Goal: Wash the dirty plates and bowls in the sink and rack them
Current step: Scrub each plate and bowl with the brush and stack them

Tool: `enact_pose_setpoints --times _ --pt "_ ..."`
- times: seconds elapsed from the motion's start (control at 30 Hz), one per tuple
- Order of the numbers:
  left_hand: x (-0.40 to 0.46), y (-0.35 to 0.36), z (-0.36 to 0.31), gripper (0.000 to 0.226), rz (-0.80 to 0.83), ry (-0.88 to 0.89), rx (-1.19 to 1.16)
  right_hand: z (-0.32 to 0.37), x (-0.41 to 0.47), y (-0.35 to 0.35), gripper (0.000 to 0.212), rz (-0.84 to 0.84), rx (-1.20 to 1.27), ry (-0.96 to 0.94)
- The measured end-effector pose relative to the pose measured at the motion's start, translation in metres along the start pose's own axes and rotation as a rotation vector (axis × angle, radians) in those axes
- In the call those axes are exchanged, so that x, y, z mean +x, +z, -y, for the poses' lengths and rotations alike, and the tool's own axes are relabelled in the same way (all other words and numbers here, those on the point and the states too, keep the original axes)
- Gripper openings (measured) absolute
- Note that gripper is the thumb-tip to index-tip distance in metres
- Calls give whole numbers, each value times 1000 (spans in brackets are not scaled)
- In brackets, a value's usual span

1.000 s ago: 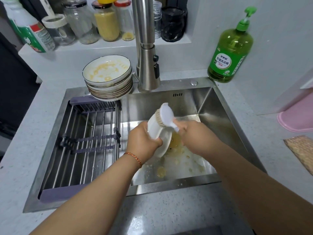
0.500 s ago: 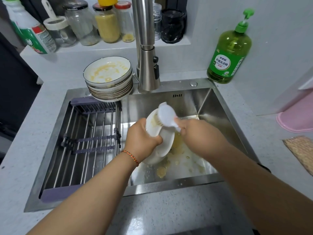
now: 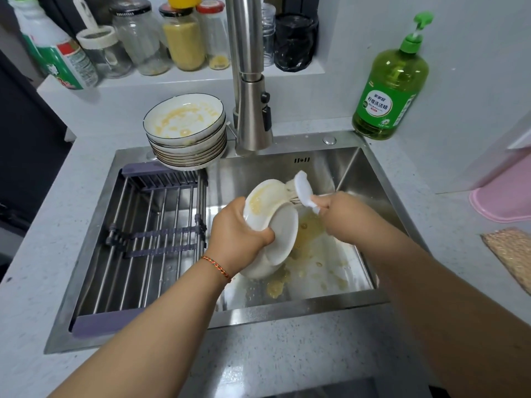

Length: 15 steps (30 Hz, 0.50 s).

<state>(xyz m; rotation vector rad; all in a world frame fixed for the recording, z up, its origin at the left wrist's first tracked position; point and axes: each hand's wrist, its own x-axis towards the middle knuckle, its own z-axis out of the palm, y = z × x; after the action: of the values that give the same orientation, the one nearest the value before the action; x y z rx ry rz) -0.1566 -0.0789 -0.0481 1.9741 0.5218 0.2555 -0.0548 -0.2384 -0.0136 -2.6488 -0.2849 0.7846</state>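
Head view: left hand (image 3: 238, 231) grips a tilted white plate (image 3: 273, 228) over the sink (image 3: 359, 173), yellow residue on its upper part. Right hand (image 3: 342, 216) grips a white brush (image 3: 303, 189), bristles touching the plate's top edge. Dirty stack (image 3: 186, 133) behind the rack (image 3: 155, 239), beside the faucet (image 3: 253, 119)

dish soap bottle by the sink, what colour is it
Translucent green, with a green pump and green-and-white label: the dish soap bottle, clearest in the head view.
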Motion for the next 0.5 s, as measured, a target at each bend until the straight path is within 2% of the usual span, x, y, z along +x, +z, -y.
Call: enact_pose_setpoints --times 0.03,0.1,0.17,0.27,0.37,0.5 --pt "-1 -2 -3 32 -18 7 -30 -7 5 4 37 26 50 44" --pt "-2 -6 -3 34 -93 -15 -137 -22 5 15 37 88 332 116" --pt "-2 -4 2 40 -179 -95 -333 -30 2 28 38 101 627 120" --pt "-6 8 9 49 -224 -217 -671 -31 3 43 42 135 879 79" --pt "-16 19 14 53 -134 -263 -842 -31 5 44 41 156 993 66" --pt "-14 8 23 68 60 -327 -828 -39 5 33 37 130 900 -32"
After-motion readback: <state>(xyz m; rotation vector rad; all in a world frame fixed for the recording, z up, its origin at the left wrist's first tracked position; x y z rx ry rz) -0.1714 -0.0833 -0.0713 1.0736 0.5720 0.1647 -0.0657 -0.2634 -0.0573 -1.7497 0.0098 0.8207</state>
